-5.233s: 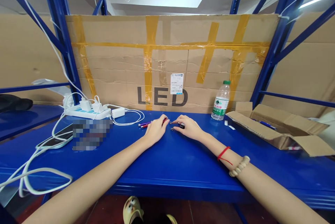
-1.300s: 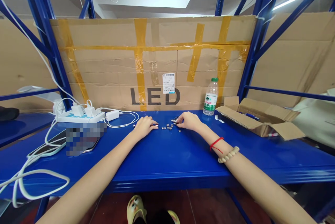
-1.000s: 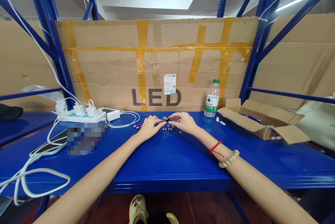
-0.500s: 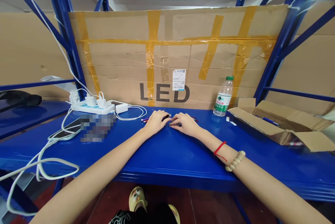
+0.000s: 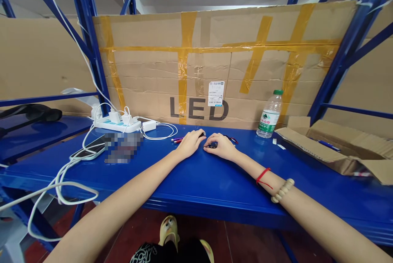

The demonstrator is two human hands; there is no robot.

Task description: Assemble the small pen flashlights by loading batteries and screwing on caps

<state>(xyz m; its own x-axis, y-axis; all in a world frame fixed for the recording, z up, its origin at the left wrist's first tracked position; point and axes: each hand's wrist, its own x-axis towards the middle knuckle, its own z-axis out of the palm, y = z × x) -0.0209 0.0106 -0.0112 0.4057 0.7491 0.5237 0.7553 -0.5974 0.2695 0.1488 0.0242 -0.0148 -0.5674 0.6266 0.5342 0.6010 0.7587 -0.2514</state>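
Observation:
Both hands rest close together on the blue shelf top [image 5: 184,181], in front of the cardboard. My left hand [image 5: 190,144] has its fingers curled, and a small dark thing [image 5: 202,134] shows at the fingertips. My right hand [image 5: 222,146] is curled too, thumb and fingers meeting around a dark, shiny thing [image 5: 212,145] too small to name. Red and purple pens [image 5: 177,140] lie just left of my left hand. Beyond my right hand, more dark and red pen-like things [image 5: 232,139] stick out, partly hidden.
A water bottle [image 5: 269,116] with a green cap stands at the back right, beside an opened cardboard box [image 5: 319,152] with a blue pen [image 5: 328,145] inside. To the left are a power strip [image 5: 118,124], white cables [image 5: 61,173] and a phone [image 5: 89,151]. Taped cardboard [image 5: 147,78] forms the back.
The view has shifted slightly left, so everything appears further right. My right hand's fingers have rounded a little, showing more of the dark thing. Both hands stay close together.

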